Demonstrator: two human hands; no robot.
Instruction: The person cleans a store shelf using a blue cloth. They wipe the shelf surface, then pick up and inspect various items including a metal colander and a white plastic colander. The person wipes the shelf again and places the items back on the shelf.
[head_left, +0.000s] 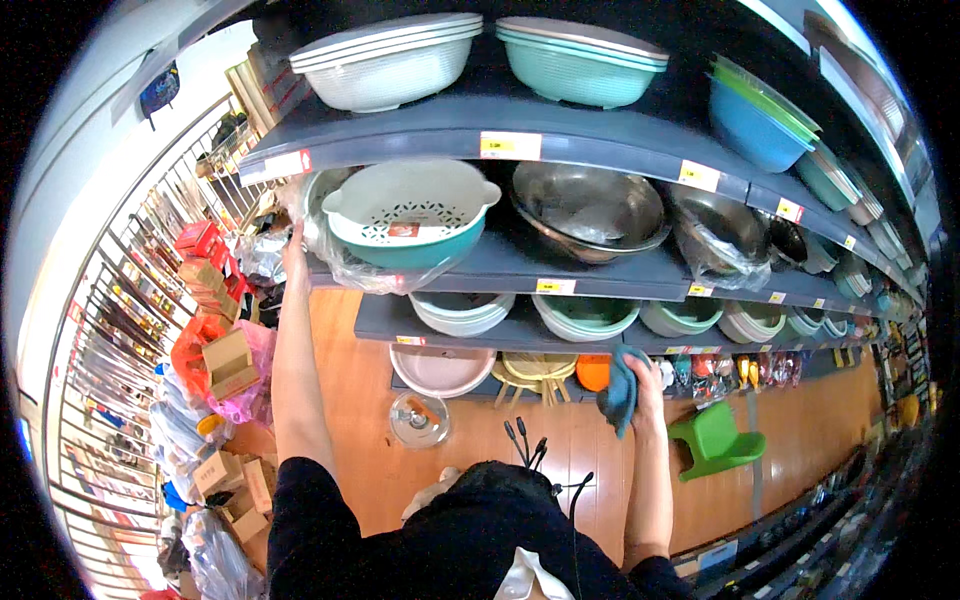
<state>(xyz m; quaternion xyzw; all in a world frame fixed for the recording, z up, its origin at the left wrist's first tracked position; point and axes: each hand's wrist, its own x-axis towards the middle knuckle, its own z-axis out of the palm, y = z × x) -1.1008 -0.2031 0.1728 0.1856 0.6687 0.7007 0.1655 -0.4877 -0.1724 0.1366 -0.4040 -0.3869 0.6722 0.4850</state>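
Note:
My right hand (649, 382) is closed around a bunched blue-grey cloth (621, 390), held in front of the lower shelves. My left hand (295, 244) reaches to the left end of the middle shelf, at the clear plastic wrap around a stack of basins; whether its fingers grip the wrap cannot be told. On that shelf, a white colander with cut-out holes (412, 195) rests in a teal basin (420, 247). Metal bowls (589, 210) stand to its right. White oval basins (390, 67) and mint oval basins (581, 64) are stacked on the shelf above.
A green plastic chair (716, 442) and a clear glass lid (420, 420) are on the wooden floor. Cardboard boxes (229, 364) and plastic bags lie along the metal railing (97, 300) at left. Lower shelves hold more basins (442, 371). Dark shelving (810, 525) stands at bottom right.

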